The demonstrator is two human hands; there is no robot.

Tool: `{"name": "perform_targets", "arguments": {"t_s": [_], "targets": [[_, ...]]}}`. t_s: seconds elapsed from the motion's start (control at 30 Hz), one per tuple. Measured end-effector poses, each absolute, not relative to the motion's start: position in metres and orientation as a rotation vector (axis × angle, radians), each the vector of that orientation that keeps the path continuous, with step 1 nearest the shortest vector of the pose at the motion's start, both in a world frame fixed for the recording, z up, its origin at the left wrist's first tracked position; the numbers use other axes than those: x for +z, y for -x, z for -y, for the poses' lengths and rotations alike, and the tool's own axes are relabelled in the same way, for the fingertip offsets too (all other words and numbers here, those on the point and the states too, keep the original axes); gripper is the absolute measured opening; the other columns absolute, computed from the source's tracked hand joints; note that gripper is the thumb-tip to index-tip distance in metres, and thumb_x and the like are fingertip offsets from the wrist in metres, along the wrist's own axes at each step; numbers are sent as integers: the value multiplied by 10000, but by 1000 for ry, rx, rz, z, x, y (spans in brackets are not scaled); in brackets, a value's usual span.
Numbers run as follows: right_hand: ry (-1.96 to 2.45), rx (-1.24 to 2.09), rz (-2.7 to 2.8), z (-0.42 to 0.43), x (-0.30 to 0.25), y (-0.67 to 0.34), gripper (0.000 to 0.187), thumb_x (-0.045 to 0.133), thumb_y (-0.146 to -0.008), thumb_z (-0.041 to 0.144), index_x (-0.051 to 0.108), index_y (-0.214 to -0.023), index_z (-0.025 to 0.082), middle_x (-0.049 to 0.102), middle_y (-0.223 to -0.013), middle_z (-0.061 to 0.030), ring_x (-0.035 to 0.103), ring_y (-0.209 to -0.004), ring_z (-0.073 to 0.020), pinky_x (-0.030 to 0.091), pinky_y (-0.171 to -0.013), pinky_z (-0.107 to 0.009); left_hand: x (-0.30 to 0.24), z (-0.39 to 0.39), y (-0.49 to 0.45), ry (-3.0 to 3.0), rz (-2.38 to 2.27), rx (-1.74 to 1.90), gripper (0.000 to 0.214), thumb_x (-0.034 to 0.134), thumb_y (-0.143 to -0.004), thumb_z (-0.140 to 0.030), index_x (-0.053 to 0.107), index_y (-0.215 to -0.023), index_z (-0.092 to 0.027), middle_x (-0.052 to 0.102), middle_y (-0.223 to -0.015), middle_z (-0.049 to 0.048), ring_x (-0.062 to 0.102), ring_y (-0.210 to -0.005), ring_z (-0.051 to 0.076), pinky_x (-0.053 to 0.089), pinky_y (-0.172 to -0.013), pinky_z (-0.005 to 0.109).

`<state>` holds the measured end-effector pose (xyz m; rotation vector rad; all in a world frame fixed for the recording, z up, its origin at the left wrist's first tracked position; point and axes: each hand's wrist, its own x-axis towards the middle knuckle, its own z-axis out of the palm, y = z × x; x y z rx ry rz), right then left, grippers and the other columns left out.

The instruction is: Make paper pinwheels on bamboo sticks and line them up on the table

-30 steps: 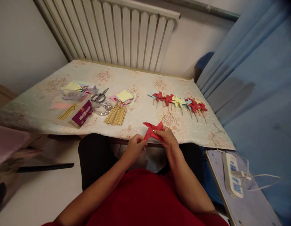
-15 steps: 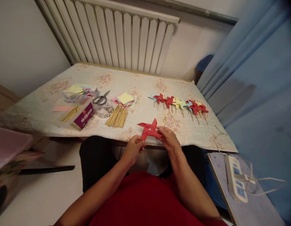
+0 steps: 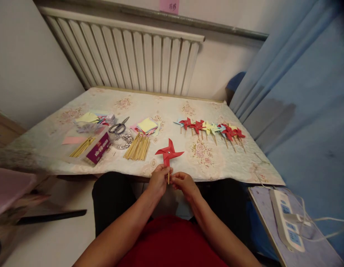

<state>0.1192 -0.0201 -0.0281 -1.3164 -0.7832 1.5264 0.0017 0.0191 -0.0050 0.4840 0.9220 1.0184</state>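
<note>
A red paper pinwheel [image 3: 169,152] with a shiny pin at its centre stands upright over the table's front edge. My left hand [image 3: 158,181] is closed around its short gold stick, just below the paper blades. Beside the stick's lower end is my right hand [image 3: 185,184], its thumb and fingers drawn together. Whether those fingertips touch the stick or hold something small, I cannot tell. Ahead to the left lie a pile of gold sticks [image 3: 137,147], a round clear tub of silver pins [image 3: 123,141] and a stack of coloured paper squares [image 3: 147,126].
Several finished pinwheels [image 3: 198,126] lie in a row at the right on the flowered tablecloth [image 3: 172,107]. Scissors [image 3: 118,127] rest near the tub. A purple-sided box [image 3: 98,149] stands front left. A power strip [image 3: 287,220] sits on a side stand, right.
The pinwheel has turned upright and its stick now shows. My right hand has moved from a blade down beside the stick. The camera view has tilted up slightly.
</note>
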Motion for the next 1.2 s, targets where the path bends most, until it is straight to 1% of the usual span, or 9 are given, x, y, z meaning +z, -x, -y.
{"name": "perform_targets", "arguments": {"t_s": [0.17, 0.37, 0.47, 0.57, 0.7, 0.8, 0.93, 1.07, 1.2], "targets": [[1352, 1474, 779, 18, -33, -113, 161, 716, -580, 302, 636, -670, 196, 607, -559, 36, 511, -489, -112, 385, -528, -249, -8, -21, -13, -478, -922, 991, 349, 737, -555, -216, 490, -798, -171, 601, -686, -20, 520, -494, 91, 335, -436, 206], [1364, 1390, 729, 14, -41, -117, 132, 690, -594, 284, 606, -645, 196, 573, -524, 45, 489, -463, -105, 364, -502, -243, -12, -27, -25, -532, -933, 976, 359, 753, -559, -235, 502, -807, -166, 606, -676, -22, 535, -501, 94, 361, -451, 205], [1378, 1348, 737, 12, -44, -123, 100, 667, -602, 263, 601, -630, 193, 585, -537, 42, 496, -466, -104, 367, -503, -241, -15, -28, -30, -601, -944, 935, 374, 768, -573, -290, 519, -821, -162, 623, -711, -15, 512, -485, 88, 343, -448, 207], [1411, 1295, 751, 7, -46, -134, 95, 660, -613, 266, 600, -624, 193, 581, -518, 39, 491, -459, -106, 364, -502, -244, -19, -30, -32, -728, -987, 886, 405, 773, -609, -401, 565, -849, -151, 625, -717, -5, 530, -528, 105, 387, -515, 234], [1450, 1223, 698, -1, -46, -155, 101, 644, -612, 273, 581, -621, 195, 603, -521, 29, 492, -453, -107, 360, -488, -243, -31, -45, -28, -1050, -1138, 912, 384, 737, -652, -487, 615, -801, -154, 648, -766, 35, 586, -718, 171, 428, -670, 277], [1478, 1186, 651, -8, -50, -170, 113, 642, -595, 275, 566, -624, 196, 609, -533, 28, 500, -445, -108, 359, -470, -240, -47, -70, -21, -1404, -1316, 900, 250, 685, -706, -416, 609, -750, -181, 596, -694, 22, 542, -701, 203, 401, -678, 305], [1553, 1096, 648, -18, -60, -194, 90, 614, -604, 262, 563, -641, 198, 569, -502, 51, 487, -426, -104, 342, -451, -231, -68, -106, -13, -1998, -1456, 905, 59, 605, -761, -251, 596, -798, -205, 611, -866, 83, 539, -896, 273, 401, -848, 387], [1657, 951, 714, -25, -67, -224, 45, 577, -621, 233, 549, -625, 199, 518, -469, 68, 484, -439, -105, 353, -478, -228, -81, -123, -13, -2532, -1547, 691, 182, 424, -894, -207, 600, -859, -173, 590, -908, 121, 505, -923, 278, 392, -851, 405], [1753, 833, 765, -31, -69, -257, 66, 571, -649, 230, 530, -603, 207, 507, -457, 70, 466, -443, -106, 361, -499, -228, -85, -127, -15, -2677, -1622, 614, 195, 408, -919, -200, 595, -881, -160, 568, -876, 101, 505, -887, 256, 399, -810, 377]]}}
